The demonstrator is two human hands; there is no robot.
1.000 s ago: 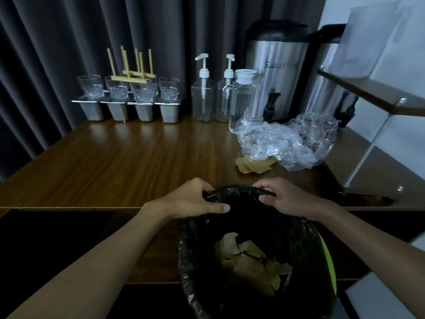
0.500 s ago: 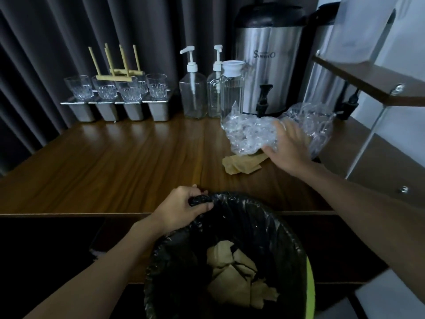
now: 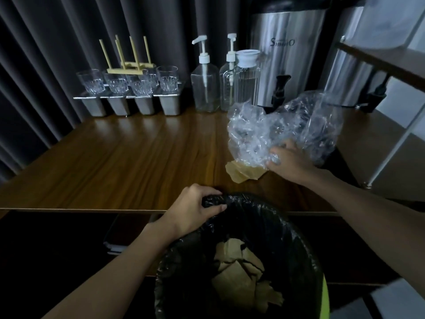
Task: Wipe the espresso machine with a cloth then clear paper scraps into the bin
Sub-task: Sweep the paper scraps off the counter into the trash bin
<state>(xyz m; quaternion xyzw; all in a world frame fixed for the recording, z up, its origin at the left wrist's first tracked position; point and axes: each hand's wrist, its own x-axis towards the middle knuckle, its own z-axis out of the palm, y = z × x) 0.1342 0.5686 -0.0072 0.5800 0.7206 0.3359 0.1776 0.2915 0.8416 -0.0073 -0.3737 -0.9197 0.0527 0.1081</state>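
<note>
Head view: my right hand [image 3: 290,162] had left the bin [image 3: 276,209] and now gripped the crumpled plastic wrap [image 3: 264,132], uncovering paper scraps [image 3: 240,173] on the counter [image 3: 138,162]; my left hand [image 3: 195,208] still pinched the bin's rim.

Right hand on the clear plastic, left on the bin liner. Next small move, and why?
Probably lift the crumpled clear plastic wrap toward the black-lined bin. The right hand grips it, it overlaps the brown paper scrap on the brown wooden counter, and the left hand holds the liner rim open just below.
</note>
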